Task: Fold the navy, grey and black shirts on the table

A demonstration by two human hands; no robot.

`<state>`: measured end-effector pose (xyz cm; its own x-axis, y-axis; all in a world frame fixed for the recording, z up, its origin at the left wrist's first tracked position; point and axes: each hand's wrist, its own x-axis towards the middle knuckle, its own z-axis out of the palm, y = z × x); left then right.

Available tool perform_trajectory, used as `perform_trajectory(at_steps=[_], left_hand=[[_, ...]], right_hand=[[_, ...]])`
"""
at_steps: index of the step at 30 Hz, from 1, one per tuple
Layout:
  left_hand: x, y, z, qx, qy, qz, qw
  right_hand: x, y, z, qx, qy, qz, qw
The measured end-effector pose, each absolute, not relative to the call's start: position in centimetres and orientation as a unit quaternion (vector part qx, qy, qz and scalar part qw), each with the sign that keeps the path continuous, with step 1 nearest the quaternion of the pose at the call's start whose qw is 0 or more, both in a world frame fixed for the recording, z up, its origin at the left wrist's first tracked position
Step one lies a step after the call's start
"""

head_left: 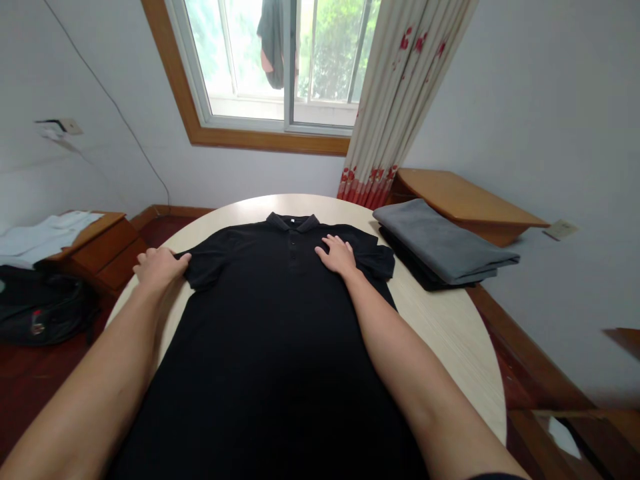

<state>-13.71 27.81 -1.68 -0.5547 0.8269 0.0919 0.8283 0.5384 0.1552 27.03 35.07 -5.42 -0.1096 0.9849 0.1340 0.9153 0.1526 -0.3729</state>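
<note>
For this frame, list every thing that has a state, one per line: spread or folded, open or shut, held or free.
Polo shirt: spread flat, front up, collar toward the window.
Left hand: closed on the edge of the shirt's sleeve.
Right hand: open, palm flat on the shirt's chest.
Grey cloth: folded, stacked on a dark folded piece.
Window: cannot tell if open or shut.
Curtain: drawn aside.

Folded grey clothes (443, 247) lie on the round table (450, 327) near a flowered curtain (400, 100) and window (280, 60).
</note>
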Motion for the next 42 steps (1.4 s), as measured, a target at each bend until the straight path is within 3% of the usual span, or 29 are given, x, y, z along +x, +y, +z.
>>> perform_trajectory(at_steps=[8, 12, 20, 33, 37, 42], left_hand=[[-9.5, 27.2, 1.5, -0.489, -0.784, -0.383, 0.024], [-6.8, 27.2, 1.6, -0.598, -0.637, -0.481, -0.071], [-8.1, 28.4, -2.3, -0.715, -0.626, -0.303, -0.079], [-2.5, 28.3, -2.3, -0.759, -0.64, -0.119, 0.01], [-2.1, 30.5, -1.3, -0.713, -0.689, -0.127, 0.004], [-2.4, 33.0, 0.5, -0.694, -0.674, -0.245, -0.056]], right_hand=[[27.0, 35.0, -5.3, -0.642, -0.739, 0.098, 0.179], [27.0, 34.9, -5.4, -0.641, -0.74, 0.097, 0.179], [27.0, 34.9, -5.3, -0.641, -0.741, 0.099, 0.171], [26.9, 34.8, -5.3, -0.641, -0.742, 0.098, 0.172], [26.9, 34.9, -5.2, -0.638, -0.744, 0.1, 0.17], [26.9, 34.9, -5.2, -0.639, -0.743, 0.098, 0.173]])
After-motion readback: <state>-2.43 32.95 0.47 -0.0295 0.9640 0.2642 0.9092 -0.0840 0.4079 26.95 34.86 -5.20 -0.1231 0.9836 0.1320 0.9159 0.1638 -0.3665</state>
